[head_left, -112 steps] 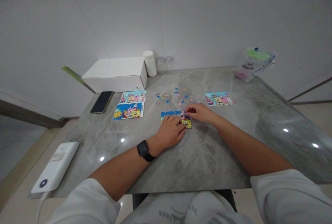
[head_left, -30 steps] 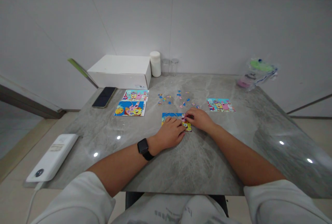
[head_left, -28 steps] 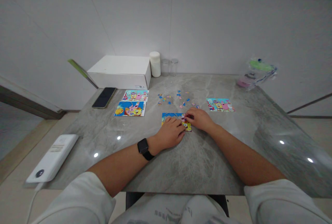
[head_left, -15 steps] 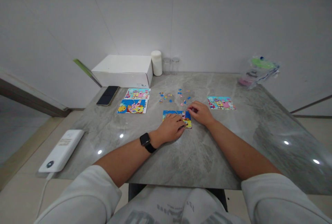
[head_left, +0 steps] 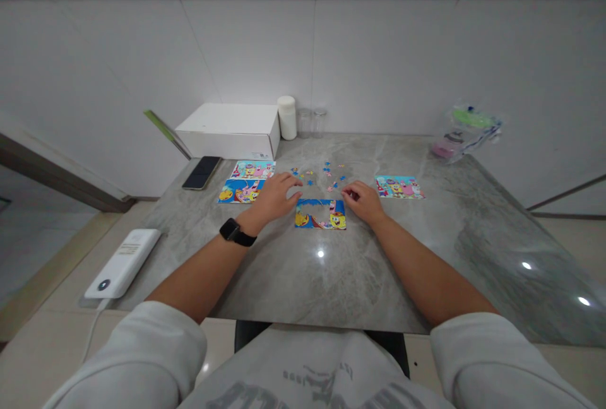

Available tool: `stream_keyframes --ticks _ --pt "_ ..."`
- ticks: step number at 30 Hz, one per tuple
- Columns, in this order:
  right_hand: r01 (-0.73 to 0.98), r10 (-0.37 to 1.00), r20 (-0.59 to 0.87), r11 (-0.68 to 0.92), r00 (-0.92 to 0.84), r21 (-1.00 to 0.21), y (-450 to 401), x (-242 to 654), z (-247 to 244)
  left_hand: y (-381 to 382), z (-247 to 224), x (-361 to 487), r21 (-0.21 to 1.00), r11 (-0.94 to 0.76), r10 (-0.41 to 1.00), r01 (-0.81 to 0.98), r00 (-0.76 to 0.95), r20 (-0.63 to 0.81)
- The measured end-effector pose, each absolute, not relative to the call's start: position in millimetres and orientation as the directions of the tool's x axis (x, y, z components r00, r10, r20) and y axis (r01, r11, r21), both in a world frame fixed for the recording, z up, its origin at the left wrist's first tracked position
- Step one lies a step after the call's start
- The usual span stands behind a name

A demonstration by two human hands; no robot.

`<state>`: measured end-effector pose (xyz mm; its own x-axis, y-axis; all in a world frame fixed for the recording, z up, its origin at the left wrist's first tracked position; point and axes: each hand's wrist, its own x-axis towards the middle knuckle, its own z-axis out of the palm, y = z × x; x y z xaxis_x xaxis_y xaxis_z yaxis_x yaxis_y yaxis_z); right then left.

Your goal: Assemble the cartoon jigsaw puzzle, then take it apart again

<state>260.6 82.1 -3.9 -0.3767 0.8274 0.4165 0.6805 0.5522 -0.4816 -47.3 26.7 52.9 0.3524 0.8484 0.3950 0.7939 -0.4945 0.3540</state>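
Note:
A partly filled cartoon jigsaw puzzle (head_left: 338, 220) lies flat on the grey table in front of me, with a bare grey patch in its middle. My left hand (head_left: 275, 195) hovers at its upper left, thumb and fingers apart, nothing visible between them. To the puzzle's upper right, my right hand (head_left: 363, 201) has its fingers curled together; whether a small piece is in them is hidden. Just beyond the puzzle, several loose jigsaw pieces (head_left: 310, 183) are scattered. A blue cartoon picture card (head_left: 237, 192) lies left of my left hand, partly covered by it.
Another picture card (head_left: 252, 169) lies behind the blue one, and a similar one (head_left: 400, 187) at right. A phone (head_left: 202, 173), white box (head_left: 227, 131), white bottle (head_left: 286, 118) and clear glasses (head_left: 319, 124) stand behind. A power bank (head_left: 124, 264) sits left; a plastic bag (head_left: 466, 134) far right.
My left hand has lifted off the puzzle and moved left and away from me, uncovering it. My right hand stays near the puzzle's upper right corner. The view has shifted slightly.

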Motion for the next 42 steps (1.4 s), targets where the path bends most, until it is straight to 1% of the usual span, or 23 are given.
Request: stream_keyframes --ticks 4,7,13,17,25,28,35,42 --pt "0.647 0.787 0.359 0.616 -0.501 -0.449 78.4 266.0 4.8 23.3 28.1 -63.0 0.387 -0.487 0.862 0.783 0.36 0.357" --pt "0.637 0.748 0.29 0.662 -0.597 -0.394 73.5 270.4 14.2 21.4 16.7 -71.0 0.398 -0.546 0.837 0.737 0.46 0.295" --pt "0.636 0.701 0.112 0.693 -0.704 -0.339 65.3 274.8 25.7 21.0 19.4 -79.1 0.425 -0.597 0.8 0.681 0.545 0.25" --pt "0.643 0.686 0.022 0.692 -0.728 -0.327 62.9 275.5 27.2 18.0 18.6 -77.0 0.416 -0.602 0.794 0.682 0.568 0.217" --pt "0.652 0.699 0.009 0.672 -0.715 -0.35 63.2 274.4 23.8 18.4 10.8 -76.2 0.404 -0.598 0.797 0.692 0.567 0.208" --pt "0.656 0.7 0.008 0.673 -0.714 -0.342 64.8 275.6 23.5 19.7 6.9 -75.5 0.399 -0.596 0.8 0.697 0.56 0.215" --pt "0.635 0.692 0.037 0.682 -0.721 -0.364 67.0 277.3 25.4 20.0 6.1 -71.7 0.398 -0.601 0.797 0.693 0.562 0.224" --pt "0.628 0.69 0.072 0.693 -0.721 -0.355 66.5 275.9 24.2 21.0 3.9 -72.1 0.411 -0.604 0.795 0.683 0.556 0.243"
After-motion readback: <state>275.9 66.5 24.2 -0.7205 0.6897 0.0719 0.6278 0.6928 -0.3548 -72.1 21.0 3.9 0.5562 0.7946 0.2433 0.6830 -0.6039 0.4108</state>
